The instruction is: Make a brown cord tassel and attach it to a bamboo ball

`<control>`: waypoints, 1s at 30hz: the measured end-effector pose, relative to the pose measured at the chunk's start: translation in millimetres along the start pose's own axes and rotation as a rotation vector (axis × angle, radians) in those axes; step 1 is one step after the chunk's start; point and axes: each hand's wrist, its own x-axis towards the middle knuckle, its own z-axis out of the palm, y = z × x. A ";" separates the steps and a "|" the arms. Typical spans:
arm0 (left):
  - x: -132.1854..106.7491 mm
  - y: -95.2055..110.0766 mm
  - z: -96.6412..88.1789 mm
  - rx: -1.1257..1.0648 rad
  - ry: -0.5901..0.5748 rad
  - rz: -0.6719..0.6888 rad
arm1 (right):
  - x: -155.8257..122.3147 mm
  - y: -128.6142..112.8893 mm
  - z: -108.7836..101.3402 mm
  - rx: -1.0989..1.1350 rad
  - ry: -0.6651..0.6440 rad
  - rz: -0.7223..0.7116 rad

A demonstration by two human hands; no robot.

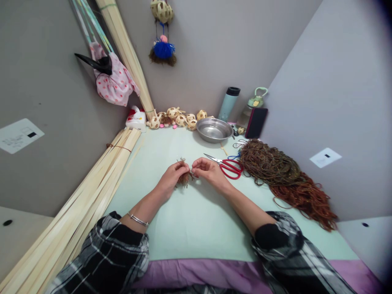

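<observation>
My left hand (173, 176) is closed on a small brown yarn tassel (184, 179), whose frayed strands stick out above and below the fingers. Close beside it, my right hand (208, 171) pinches at the tassel's right side, fingertips pressed together around what look like a few strands. The exact bit between the right fingertips is too small to make out. Red-handled scissors (231, 168) lie just past the right hand, blades pointing left. Farther right spreads a heap of brown and rust-coloured yarn (269, 163).
A metal bowl (214, 131) stands at the back, with several woven balls (181, 119) to its left. Behind it are a blue tumbler (229, 104), a green-lidded bottle (248, 112) and a phone (256, 123). Long pale strips (92, 188) run along the left edge.
</observation>
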 end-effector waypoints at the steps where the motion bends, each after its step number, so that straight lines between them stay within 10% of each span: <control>1: 0.1 0.4 0.0 -0.016 -0.007 -0.008 | 0.0 0.5 0.0 -0.001 0.006 -0.001; 20: 0.6 0.9 1.6 -0.020 0.031 0.018 | -1.3 -5.4 0.7 0.060 0.022 0.083; 30: -2.4 -0.5 0.7 0.023 -0.128 -0.003 | -2.3 -10.4 -1.9 0.186 0.068 0.094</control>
